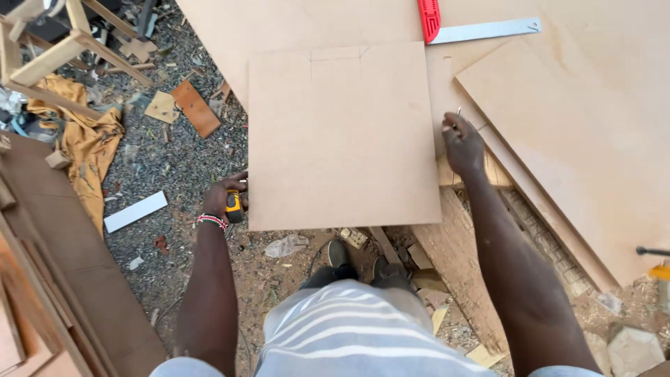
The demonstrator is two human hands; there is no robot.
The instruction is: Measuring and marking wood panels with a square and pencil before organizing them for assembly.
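Note:
A square tan fibreboard panel (342, 139) lies in front of me, its near edge overhanging the ground. My left hand (225, 197) is at the panel's lower left corner, closed on a small yellow and black tape measure (235, 207); a beaded band circles that wrist. My right hand (462, 143) rests at the panel's right edge, fingers closed on a thin pencil-like marker (458, 112) whose tip pokes up. Faint pencil lines mark the panel's top edge.
Larger fibreboard sheets (579, 132) lie under and to the right. A red-handled metal square (474, 28) sits at the top. Gravel ground with wood offcuts (195, 108), a yellow cloth (87, 143), a white strip (136, 211) and a wooden frame (49, 56) lies left. My shoes (363, 262) stand below.

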